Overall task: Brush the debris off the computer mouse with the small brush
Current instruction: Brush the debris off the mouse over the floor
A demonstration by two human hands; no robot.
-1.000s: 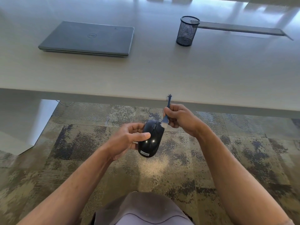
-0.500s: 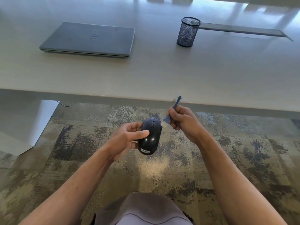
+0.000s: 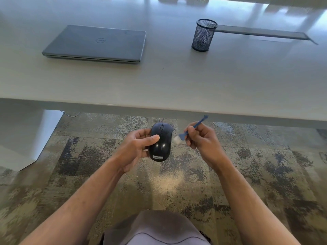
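A glossy black computer mouse (image 3: 161, 138) with a small label near its rear is held in the air above the carpet, just in front of the desk edge. My left hand (image 3: 137, 147) grips it from the left, thumb lying across its top. My right hand (image 3: 200, 137) pinches a small blue brush (image 3: 192, 129) with white bristles. The bristles point left and sit just off the mouse's right side, with a narrow gap between them.
A pale desk (image 3: 177, 82) runs across the view with its front edge just beyond my hands. On it lie a closed grey laptop (image 3: 97, 44) at the left and a black mesh pen cup (image 3: 203, 35) at the right. Patterned carpet (image 3: 256, 174) lies below.
The brush has swept off the front right of the mouse and moved right, clear of it. My left hand has turned the mouse straighter and raised it a little.
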